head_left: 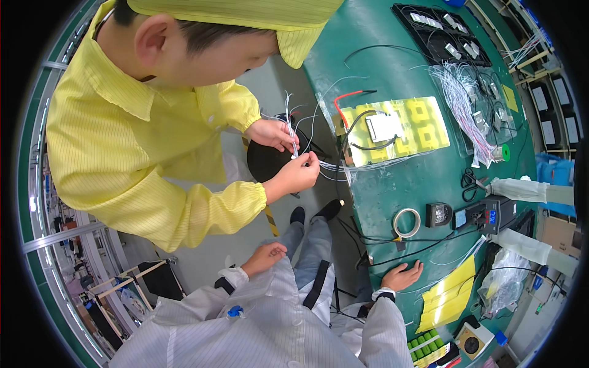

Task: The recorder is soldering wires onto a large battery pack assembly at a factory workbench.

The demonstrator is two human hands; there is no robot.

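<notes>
My left hand [265, 257] hangs in front of my white smock, away from the table; its fingers are loosely bent, with nothing seen in them. On the green table's near edge rests my right hand [402, 276], open and flat, fingers pointing right. Nearest to it are black cables [423, 253] and a yellow sheet [446, 294]. A co-worker in a yellow smock [141, 165] stands at the left. Between that person's two hands [297, 175] is a bundle of thin white wires [291, 126], whose other end runs onto the table.
On the table [380, 202] lie a white connector block [384, 127] on a yellow patterned sheet, a tape roll [406, 222], scissors [471, 185], a wire bundle [460, 104] and a black tray [429, 37]. A dark round stool [267, 162] stands beside the co-worker.
</notes>
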